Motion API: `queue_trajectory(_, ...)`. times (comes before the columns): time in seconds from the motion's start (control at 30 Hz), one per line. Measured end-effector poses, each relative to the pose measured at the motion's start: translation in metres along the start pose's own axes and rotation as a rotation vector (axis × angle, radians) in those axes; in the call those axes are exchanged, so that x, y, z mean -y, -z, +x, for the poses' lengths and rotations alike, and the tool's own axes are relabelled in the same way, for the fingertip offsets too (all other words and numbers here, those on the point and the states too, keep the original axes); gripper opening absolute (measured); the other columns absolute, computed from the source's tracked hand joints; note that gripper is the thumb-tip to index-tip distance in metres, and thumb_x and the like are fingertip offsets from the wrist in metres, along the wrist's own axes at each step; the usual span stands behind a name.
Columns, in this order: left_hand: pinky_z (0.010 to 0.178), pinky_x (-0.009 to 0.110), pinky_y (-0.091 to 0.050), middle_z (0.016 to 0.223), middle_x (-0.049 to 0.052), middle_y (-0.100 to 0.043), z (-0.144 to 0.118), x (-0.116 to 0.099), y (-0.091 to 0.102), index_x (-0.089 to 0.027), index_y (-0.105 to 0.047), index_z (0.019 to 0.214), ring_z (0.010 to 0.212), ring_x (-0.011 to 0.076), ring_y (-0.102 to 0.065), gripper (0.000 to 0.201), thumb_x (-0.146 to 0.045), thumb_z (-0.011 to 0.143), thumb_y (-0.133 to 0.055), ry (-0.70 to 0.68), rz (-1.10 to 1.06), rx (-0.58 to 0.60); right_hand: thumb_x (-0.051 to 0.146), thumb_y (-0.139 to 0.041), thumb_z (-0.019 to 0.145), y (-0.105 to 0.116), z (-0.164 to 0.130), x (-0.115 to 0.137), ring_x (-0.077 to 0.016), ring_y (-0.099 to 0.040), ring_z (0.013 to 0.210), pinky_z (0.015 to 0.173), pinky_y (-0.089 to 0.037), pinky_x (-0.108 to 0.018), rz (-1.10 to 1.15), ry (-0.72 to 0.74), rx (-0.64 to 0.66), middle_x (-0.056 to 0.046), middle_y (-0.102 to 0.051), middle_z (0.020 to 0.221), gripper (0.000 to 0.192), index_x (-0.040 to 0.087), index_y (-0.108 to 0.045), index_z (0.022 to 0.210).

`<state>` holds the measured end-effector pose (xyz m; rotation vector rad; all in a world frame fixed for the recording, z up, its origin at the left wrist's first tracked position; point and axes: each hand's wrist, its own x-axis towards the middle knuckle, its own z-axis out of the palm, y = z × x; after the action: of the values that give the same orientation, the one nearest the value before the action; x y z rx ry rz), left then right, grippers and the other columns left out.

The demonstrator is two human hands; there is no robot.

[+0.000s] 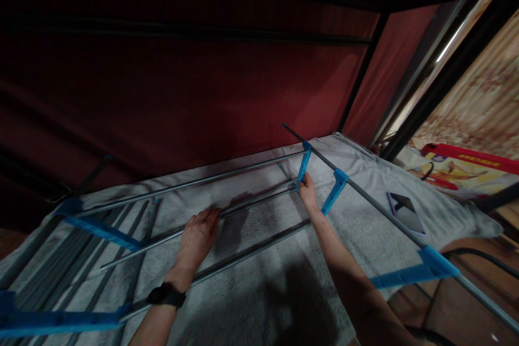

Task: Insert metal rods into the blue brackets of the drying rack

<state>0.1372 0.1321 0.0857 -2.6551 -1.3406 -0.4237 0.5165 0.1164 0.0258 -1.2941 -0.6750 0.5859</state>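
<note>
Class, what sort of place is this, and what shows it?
Probably a sleeping area, perhaps a bunk: a soft, light-grey blanket covers a broad, flat surface, dark, straight frame bars stand beside it, and a dark-red panel backs it.

There are five blue brackets — plus two hands, one phone, one wristband.
</note>
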Motion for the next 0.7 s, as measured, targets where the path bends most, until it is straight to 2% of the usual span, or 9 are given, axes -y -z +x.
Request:
queue_trajectory(0.1, 0.085, 0.04, -0.052, 0.106, 0.013, -0.074, 0.006, -0.006, 0.004, -0.017, -0.07, 0.122, 0.094, 0.0277, -0.069, 0.041, -0.035, 0.102, -0.038, 0.01, 0.037, -0.004, 0.019, -0.053, 0.066, 0.002, 0.002, -0.002, -0.0236, -0.06, 0.115, 0.109, -0.043, -0.041, -0.092, 0.09, -0.085, -0.003, -0.072, 0.109, 0.05, 0.023, -0.067, 0.113)
queue_trajectory(0.27, 0.083, 0.041, -0.052, 0.102, 0.012, -0.074, 0.017, -0.008, 0.008, -0.018, -0.071, 0.122, 0.089, 0.0281, -0.07, 0.042, -0.038, 0.102, -0.039, 0.01, 0.064, 0.001, 0.019, -0.05, 0.066, 0.004, 0.004, -0.006, -0.023, -0.061, 0.111, 0.112, -0.039, -0.042, -0.166, 0.126, -0.108, -0.004, -0.071, 0.113, 0.048, 0.022, -0.069, 0.11)
queue_trajectory(0.5, 0.083, 0.042, -0.051, 0.102, 0.014, -0.073, 0.024, -0.004, 0.009, -0.016, -0.067, 0.129, 0.092, 0.0292, -0.068, 0.043, -0.029, 0.102, -0.036, -0.05, 0.089, 0.039, 0.017, -0.052, 0.067, 0.006, 0.004, -0.005, -0.0241, -0.057, 0.118, 0.116, -0.035, -0.042, -0.148, 0.062, -0.087, -0.002, -0.072, 0.114, 0.049, 0.025, -0.068, 0.113)
queue_trajectory(0.7, 0.085, 0.041, -0.051, 0.103, 0.015, -0.073, 0.028, -0.002, 0.008, -0.016, -0.067, 0.129, 0.096, 0.0288, -0.068, 0.042, -0.025, 0.101, -0.037, -0.055, 0.09, 0.039, 0.018, -0.052, 0.068, 0.007, 0.001, -0.005, -0.0228, -0.06, 0.114, 0.115, -0.037, -0.041, -0.138, 0.071, -0.083, -0.001, -0.073, 0.112, 0.051, 0.025, -0.068, 0.116)
